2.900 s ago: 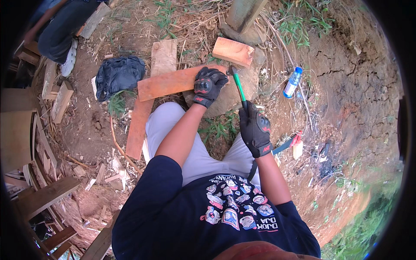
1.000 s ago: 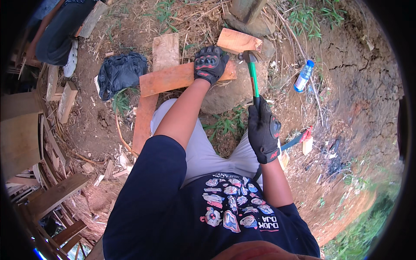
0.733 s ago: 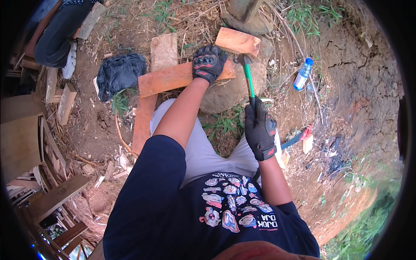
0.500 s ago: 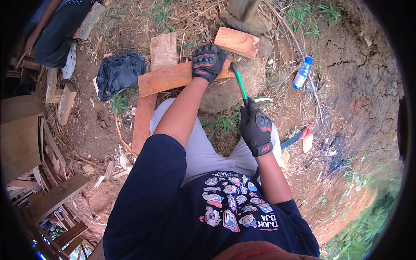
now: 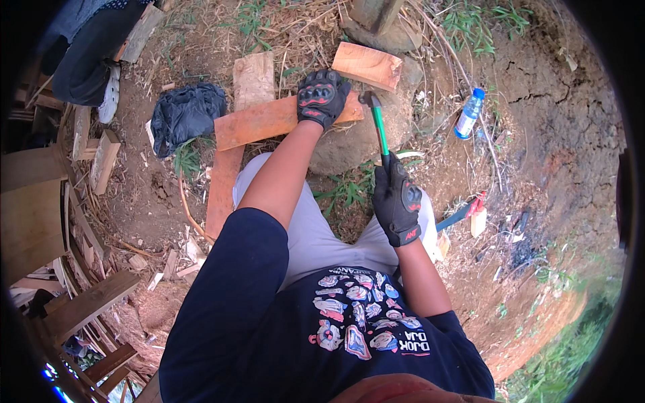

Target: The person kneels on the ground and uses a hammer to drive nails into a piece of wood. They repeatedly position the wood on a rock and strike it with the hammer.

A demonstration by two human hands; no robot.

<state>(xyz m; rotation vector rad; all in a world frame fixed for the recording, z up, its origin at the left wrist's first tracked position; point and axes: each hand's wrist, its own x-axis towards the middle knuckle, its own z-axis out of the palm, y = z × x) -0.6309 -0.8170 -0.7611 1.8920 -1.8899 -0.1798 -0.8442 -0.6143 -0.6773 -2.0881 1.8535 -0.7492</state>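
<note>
My left hand (image 5: 320,99), in a black glove with red marks, is closed over a reddish wooden plank (image 5: 259,123) near its right end. That end of the plank lies on a large rock (image 5: 342,148), and its left part crosses other boards. In my right hand (image 5: 397,203), gloved alike, is a hammer (image 5: 380,127) gripped by its green handle. The dark hammer head is just right of the plank's end, apart from my left hand. How the left fingers wrap under the plank is hidden.
A wooden block (image 5: 367,65) sits beyond the rock. Left of the plank lies a black plastic bag (image 5: 188,114); a blue-capped bottle (image 5: 469,114) is at right. A blade with a red part (image 5: 455,217) lies by my right knee. Another person's leg (image 5: 84,74) shows upper left.
The hammer head has shifted slightly to the right, away from the plank's end, and the handle stands more upright in view. My left hand and the plank stay in place.
</note>
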